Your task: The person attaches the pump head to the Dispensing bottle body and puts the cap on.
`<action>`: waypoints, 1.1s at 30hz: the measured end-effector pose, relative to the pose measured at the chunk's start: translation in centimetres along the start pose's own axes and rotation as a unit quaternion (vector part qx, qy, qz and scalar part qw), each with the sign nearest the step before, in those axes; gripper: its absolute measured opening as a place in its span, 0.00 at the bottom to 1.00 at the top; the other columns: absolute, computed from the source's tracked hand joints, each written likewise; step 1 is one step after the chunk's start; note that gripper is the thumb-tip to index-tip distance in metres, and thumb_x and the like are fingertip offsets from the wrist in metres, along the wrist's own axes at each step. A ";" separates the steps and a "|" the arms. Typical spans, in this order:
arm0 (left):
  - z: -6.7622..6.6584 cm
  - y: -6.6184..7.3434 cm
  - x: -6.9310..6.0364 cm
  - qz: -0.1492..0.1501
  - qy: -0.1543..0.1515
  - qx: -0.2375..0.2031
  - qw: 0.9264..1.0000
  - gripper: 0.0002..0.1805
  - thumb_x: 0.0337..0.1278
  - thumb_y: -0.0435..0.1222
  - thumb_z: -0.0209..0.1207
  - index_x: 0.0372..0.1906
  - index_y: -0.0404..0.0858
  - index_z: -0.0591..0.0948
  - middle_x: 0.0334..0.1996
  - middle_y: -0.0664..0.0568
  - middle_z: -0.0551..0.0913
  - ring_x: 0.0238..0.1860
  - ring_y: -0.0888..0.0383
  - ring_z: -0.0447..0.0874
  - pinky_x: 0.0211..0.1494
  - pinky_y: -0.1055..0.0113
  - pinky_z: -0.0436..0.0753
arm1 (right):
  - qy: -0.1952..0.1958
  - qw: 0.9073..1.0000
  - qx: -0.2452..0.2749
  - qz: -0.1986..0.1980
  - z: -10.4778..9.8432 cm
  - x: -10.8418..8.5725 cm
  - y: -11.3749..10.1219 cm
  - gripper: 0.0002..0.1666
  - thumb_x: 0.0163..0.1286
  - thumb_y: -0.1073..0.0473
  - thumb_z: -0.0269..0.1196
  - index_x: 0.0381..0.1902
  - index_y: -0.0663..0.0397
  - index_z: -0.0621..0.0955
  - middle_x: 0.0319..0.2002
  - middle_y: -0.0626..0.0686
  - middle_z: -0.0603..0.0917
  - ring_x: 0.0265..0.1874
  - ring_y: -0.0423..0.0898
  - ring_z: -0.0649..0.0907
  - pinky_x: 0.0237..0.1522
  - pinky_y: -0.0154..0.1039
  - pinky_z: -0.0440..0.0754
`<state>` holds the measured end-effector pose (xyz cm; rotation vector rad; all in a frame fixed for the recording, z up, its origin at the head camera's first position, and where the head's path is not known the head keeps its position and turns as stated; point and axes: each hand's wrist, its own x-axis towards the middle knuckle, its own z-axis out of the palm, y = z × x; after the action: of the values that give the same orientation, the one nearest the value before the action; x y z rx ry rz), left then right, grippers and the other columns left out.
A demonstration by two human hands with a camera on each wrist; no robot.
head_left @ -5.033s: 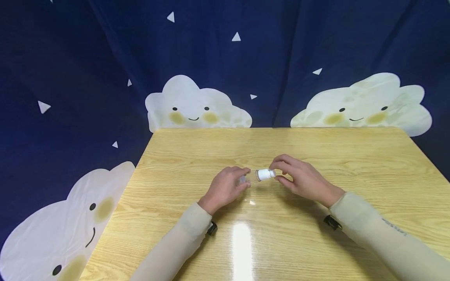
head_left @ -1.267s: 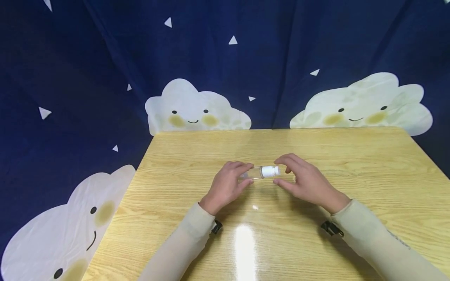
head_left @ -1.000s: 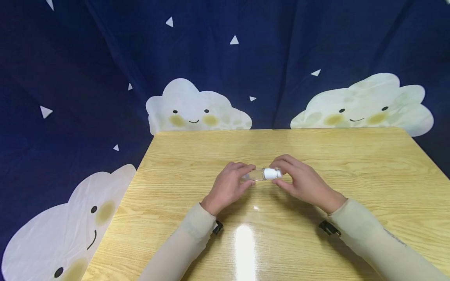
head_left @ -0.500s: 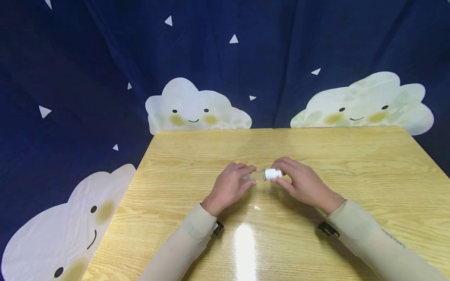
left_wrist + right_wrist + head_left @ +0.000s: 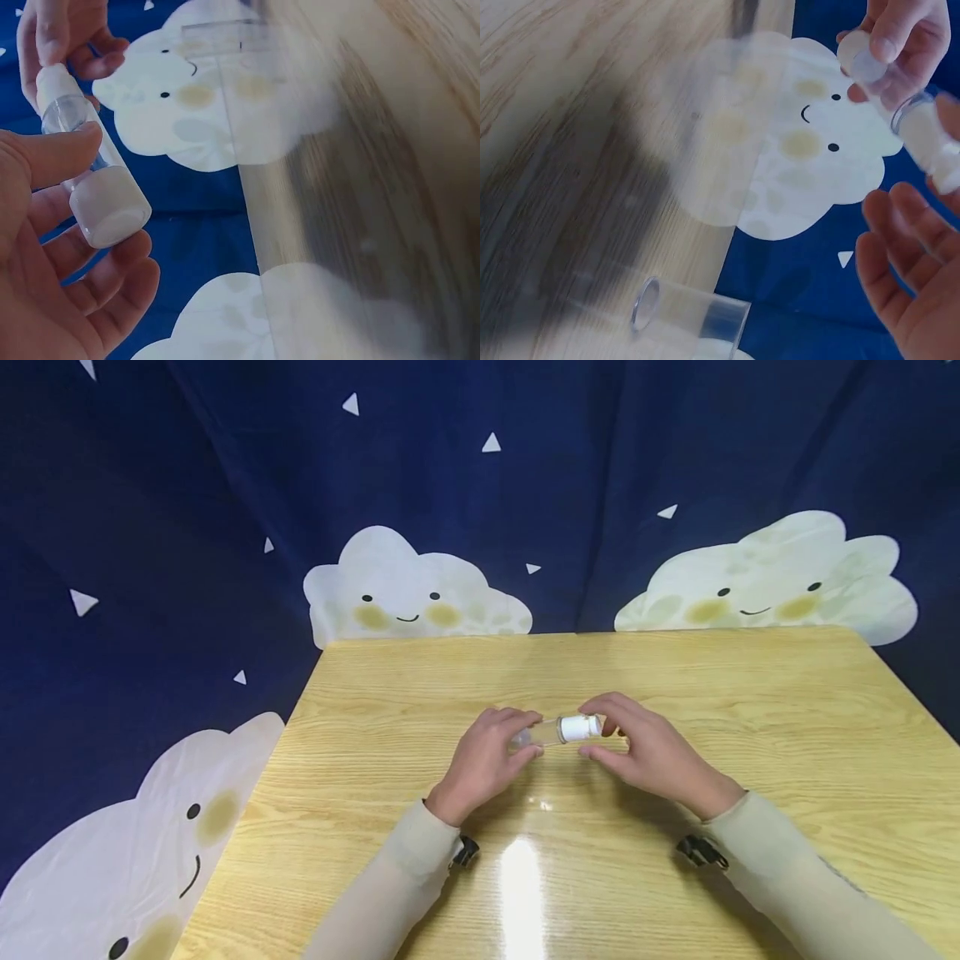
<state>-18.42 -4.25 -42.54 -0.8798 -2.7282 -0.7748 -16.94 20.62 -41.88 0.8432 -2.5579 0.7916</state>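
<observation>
A small clear bottle (image 5: 550, 731) with a white top (image 5: 577, 727) lies nearly level above the table, between my two hands. My left hand (image 5: 483, 758) grips its left end between thumb and fingers; in the left wrist view that frosted white base (image 5: 111, 206) shows past the thumb. Around the white top curves my right hand (image 5: 651, 753), thumb below and index finger above, with small gaps to the top in the head view. Other fingers (image 5: 889, 289) of this hand spread loosely in the right wrist view. Whether any right fingertip touches the top is hard to tell.
A clear, cup-like plastic cylinder (image 5: 694, 319) stands on the wooden table (image 5: 390, 693), mostly hidden behind the right hand in the head view. A dark blue curtain (image 5: 450, 493) with white clouds hangs behind the table's far edge.
The right thumb and index finger closed on the white top a second ago and have now spread apart from it. Since five seconds ago, the bottle has shifted slightly right; the left hand keeps its hold.
</observation>
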 end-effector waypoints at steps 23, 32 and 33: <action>-0.5 -0.6 -0.3 -0.028 0.021 -0.003 0.999 0.22 0.59 0.42 0.67 0.58 0.43 0.82 0.54 0.51 0.86 0.52 0.51 0.83 0.55 0.60 0.82 | -0.139 0.967 -0.105 0.184 -1.8 -1.3 4.8 0.34 0.65 0.55 0.65 0.66 0.62 0.72 0.58 0.71 0.75 0.48 0.65 0.81 0.47 0.63 0.80; -0.4 -0.4 -0.3 -0.030 0.018 -0.001 0.999 0.22 0.59 0.43 0.67 0.58 0.43 0.82 0.53 0.50 0.86 0.52 0.51 0.83 0.54 0.59 0.83 | -0.143 0.971 -0.101 0.163 -0.7 -1.4 5.5 0.22 0.67 0.58 0.64 0.57 0.60 0.80 0.43 0.60 0.84 0.39 0.55 0.86 0.43 0.56 0.83; -0.5 -0.4 -0.3 -0.031 0.017 -0.003 0.999 0.22 0.59 0.43 0.67 0.58 0.43 0.82 0.53 0.50 0.86 0.52 0.51 0.83 0.54 0.59 0.83 | -0.141 0.971 -0.102 0.161 -0.6 -1.4 5.6 0.21 0.67 0.58 0.64 0.56 0.60 0.80 0.44 0.60 0.85 0.41 0.57 0.86 0.45 0.57 0.83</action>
<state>-18.39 -4.95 -42.43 -0.7787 -2.7359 -0.8023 -19.26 25.33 -44.33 0.5126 -3.0155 0.5062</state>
